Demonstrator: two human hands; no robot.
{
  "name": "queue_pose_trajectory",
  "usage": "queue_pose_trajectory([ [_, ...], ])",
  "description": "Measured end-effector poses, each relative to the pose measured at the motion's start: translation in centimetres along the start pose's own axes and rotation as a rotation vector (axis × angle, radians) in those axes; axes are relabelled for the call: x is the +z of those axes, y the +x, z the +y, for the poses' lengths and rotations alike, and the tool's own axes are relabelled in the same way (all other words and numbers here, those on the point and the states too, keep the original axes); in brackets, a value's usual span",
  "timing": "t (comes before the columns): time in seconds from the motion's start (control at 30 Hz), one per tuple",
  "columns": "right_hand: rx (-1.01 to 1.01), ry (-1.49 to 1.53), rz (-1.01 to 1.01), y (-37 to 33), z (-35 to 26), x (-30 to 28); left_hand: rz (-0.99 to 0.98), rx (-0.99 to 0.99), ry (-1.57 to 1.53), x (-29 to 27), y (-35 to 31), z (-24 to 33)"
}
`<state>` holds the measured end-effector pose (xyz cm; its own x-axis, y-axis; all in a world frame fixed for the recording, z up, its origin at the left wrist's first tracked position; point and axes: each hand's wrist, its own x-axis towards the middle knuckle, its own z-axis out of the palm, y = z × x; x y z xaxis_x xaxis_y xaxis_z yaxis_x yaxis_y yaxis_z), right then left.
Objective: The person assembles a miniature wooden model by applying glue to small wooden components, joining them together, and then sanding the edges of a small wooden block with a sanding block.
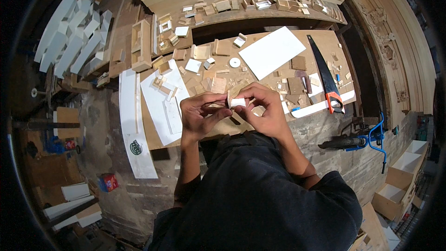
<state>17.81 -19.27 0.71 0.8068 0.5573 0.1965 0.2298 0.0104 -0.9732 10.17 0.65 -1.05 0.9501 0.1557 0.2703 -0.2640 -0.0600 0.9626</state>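
Note:
Close in front of my body, both hands pinch a small wooden piece with a white face (238,102). My left hand (200,112) grips its left end, where a thin bare-wood strip stands up. Fingers and thumb of my right hand (265,110) close on its right side. Fingertips cover part of the piece, so its full shape is hidden. Just beyond the hands, on the brown worktable (153,132), lie a pale wood block (218,84), a white disc with a hole (235,62) and small open wooden boxes (201,52).
A large white board (272,52) lies behind my hands. A handsaw (325,72) with an orange-black handle rests at the right, near brown sandpaper-like squares (295,85). Long white panels (134,130) line the left. Small wooden pieces fill a back shelf (218,18). A blue bicycle (371,137) stands right.

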Motion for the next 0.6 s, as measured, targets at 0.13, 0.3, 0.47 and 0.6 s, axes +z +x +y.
queue_pose_trajectory([
  [0.13,0.011,-0.01,-0.029,-0.07,0.04,-0.04,0.002,-0.015,-0.03,0.05,-0.06,0.17],
  [0.3,0.009,-0.023,-0.028,-0.03,-0.07,0.0,0.005,-0.004,-0.066,0.0,-0.1,0.16],
  [0.47,-0.039,-0.014,0.027,0.13,-0.06,0.33,0.0,-0.029,-0.057,-0.01,-0.12,0.2],
  [0.6,-0.009,-0.025,-0.027,0.04,-0.03,-0.1,-0.008,0.011,-0.029,-0.03,-0.06,-0.06],
])
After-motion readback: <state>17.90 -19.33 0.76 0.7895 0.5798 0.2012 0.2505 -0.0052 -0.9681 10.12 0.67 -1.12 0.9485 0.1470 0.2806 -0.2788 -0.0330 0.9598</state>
